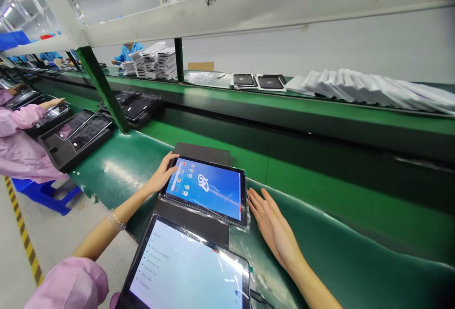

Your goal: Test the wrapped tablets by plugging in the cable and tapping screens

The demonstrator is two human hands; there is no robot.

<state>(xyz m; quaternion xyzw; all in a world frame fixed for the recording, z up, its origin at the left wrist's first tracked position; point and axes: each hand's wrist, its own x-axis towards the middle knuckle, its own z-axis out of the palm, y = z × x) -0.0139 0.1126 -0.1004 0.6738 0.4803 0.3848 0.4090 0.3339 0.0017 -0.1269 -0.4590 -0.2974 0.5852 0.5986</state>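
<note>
A tablet (209,188) with a lit blue home screen and clear film lies on a dark grey pad on the green bench. My left hand (164,174) grips its left edge, with fingers and thumb over the border. Beside the right edge, my right hand (273,228) is open, its fingers stretched out and the fingertips close to the tablet's side; whether they touch it I cannot tell. Nearer to me is a second tablet (188,271) showing a pale list screen, with a black cable (259,296) plugged into its right side.
A lowered green channel (302,176) runs behind the bench. Across it, a shelf carries white sleeves (373,90), dark tablets (270,82) and stacked white packets (156,60). A green post (103,88) stands left, near black trays (76,133) of tablets and a co-worker's pink sleeve (24,133).
</note>
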